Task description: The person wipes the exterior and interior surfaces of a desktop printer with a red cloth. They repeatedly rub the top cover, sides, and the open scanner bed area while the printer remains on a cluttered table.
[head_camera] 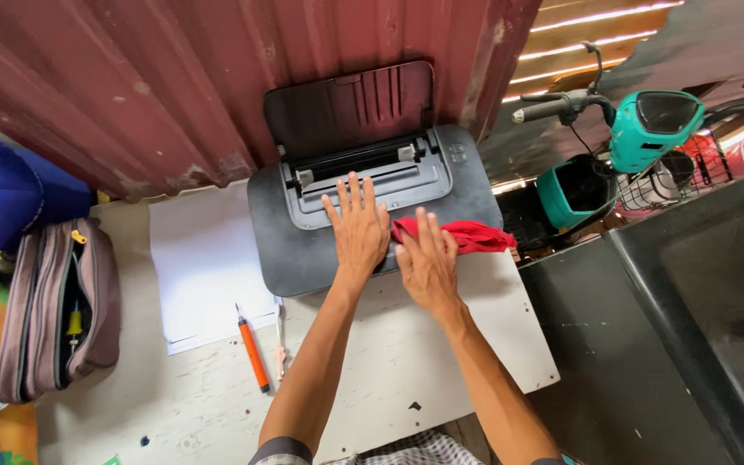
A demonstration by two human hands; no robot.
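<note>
Fingers (350, 196) of the left hand (357, 228) lie spread flat on a grey printer (303, 250), its rear tray raised; the right hand (428, 263), released, presses a red cloth (475, 234) at its 3 o'clock edge. An open pouch (62, 310) holding pens sits at the desk (389, 362)'s 9 o'clock.

Matt plastic printer (303, 250) (dusty), soft red cloth (467, 234), corrugated metal wall (131, 86).

Both arms outstretched; left hand (356, 226) flat, fingers spread; right hand (426, 261) flat, palm down
</note>
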